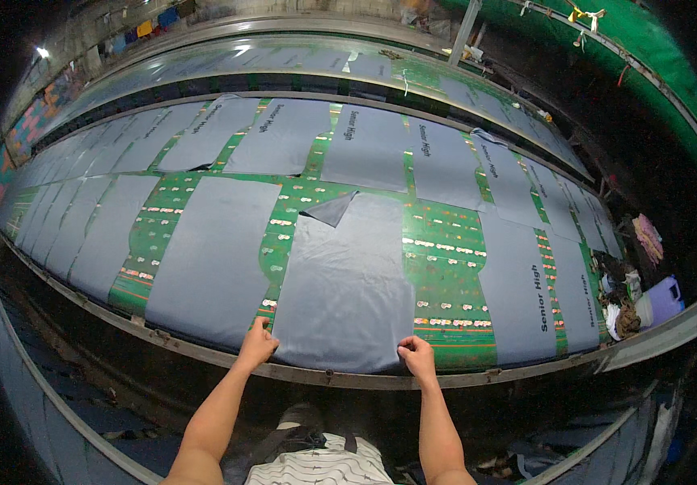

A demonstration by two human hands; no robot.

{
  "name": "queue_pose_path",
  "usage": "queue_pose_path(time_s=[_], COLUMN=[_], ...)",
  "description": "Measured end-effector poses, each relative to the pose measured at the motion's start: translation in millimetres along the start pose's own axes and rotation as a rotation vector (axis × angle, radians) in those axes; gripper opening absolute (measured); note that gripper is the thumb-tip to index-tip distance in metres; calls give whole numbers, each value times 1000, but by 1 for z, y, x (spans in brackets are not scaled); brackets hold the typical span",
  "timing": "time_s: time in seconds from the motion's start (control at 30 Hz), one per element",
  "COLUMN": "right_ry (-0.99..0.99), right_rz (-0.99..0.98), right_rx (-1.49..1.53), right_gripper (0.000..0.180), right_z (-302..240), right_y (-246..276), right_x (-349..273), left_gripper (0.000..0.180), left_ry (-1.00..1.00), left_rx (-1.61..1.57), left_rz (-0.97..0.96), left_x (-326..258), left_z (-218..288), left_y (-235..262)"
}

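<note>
A grey fabric panel (340, 279) lies over the near side of a long green table (449, 283). One far corner is folded back, showing a darker underside. My left hand (259, 346) is closed in a pinch at the panel's near left corner. At the near right corner, my right hand (418, 356) has its fingers pressed together on the cloth edge. Soft wrinkles run across the near part of the panel. To its left, a plain grey panel (211, 250) lies flat, and to the right is a grey panel with dark lettering (517, 291).
Several lettered panels line the table's far half, one being a grey panel (365, 145). A metal rail (324, 377) borders the near edge. At the right end sit a purple jug (662, 303) and crumpled rags (628, 319). A second long table (300, 61) stands behind.
</note>
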State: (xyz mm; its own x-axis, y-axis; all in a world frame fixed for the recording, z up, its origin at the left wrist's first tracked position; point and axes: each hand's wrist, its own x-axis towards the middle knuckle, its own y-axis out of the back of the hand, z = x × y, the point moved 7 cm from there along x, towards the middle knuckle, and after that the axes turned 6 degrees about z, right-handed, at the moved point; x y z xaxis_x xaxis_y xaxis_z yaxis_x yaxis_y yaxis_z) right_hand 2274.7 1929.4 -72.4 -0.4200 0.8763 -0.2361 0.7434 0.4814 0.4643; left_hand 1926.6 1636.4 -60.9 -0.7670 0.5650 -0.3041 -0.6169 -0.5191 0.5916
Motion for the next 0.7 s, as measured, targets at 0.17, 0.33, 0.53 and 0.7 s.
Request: queue_pose_path(time_s=[0.17, 0.33, 0.53, 0.7], right_ry=[-82, 66, 178, 147], right_rz=[-16, 211, 241, 177], right_rx=[-36, -223, -259, -254], right_gripper=[29, 33, 31, 25], right_z=[-10, -43, -80, -107], right_y=[9, 10, -8, -25], right_x=[-5, 39, 116, 167], left_gripper=[55, 36, 31, 33], left_ry=[-46, -419, -674, -702], left_rx=[126, 313, 489, 572], left_rz=[-61, 116, 257, 353], left_x=[-5, 43, 140, 230], left_z=[15, 71, 127, 157], left_y=[11, 5, -35, -48])
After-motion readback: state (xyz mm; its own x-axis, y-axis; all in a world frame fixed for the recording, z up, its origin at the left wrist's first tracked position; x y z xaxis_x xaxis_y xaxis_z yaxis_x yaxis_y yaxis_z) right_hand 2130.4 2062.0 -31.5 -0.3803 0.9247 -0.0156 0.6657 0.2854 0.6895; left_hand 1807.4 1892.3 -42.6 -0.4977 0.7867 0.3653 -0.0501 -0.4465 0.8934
